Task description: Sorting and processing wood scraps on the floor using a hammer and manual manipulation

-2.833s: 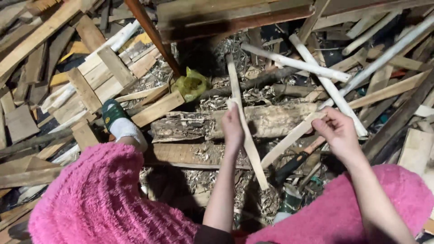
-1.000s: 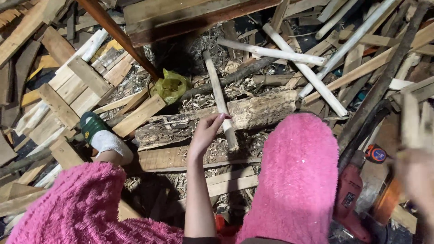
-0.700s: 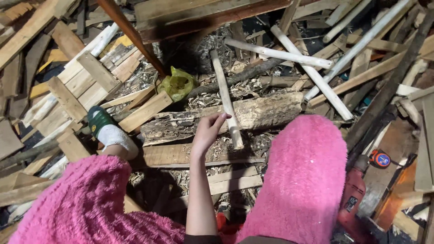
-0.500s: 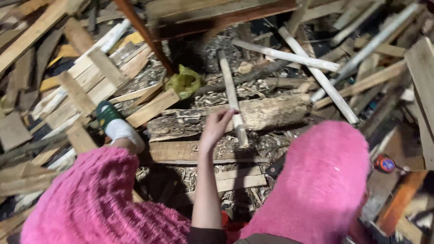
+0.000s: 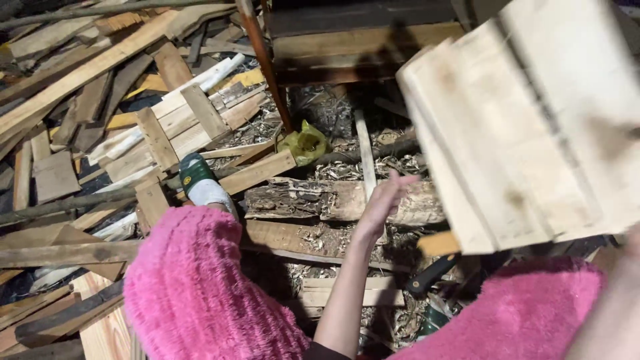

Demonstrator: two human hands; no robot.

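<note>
My left hand (image 5: 385,199) reaches forward between my knees and grips the lower end of a thin pale wooden slat (image 5: 365,150). The slat lies across a rough, bark-covered log (image 5: 313,200) in the wood pile. My right hand (image 5: 630,243) shows only as a blurred sliver at the right edge. It holds up a large panel of pale nailed boards (image 5: 533,127), raised close to the camera and covering the upper right of the view. My legs are in fuzzy pink trousers (image 5: 193,287).
Scrap planks, slats and wood chips lie everywhere. A pallet-like piece (image 5: 177,127) sits at the left, a reddish pole (image 5: 262,60) leans at the back, and a yellow-green bag (image 5: 305,142) lies behind the log. My foot in a green and white slipper (image 5: 200,183) rests on a plank. A black-handled tool (image 5: 432,275) lies low.
The large board panel has swung up from the right into view close to the camera. My left hand has stayed on the slat over the log.
</note>
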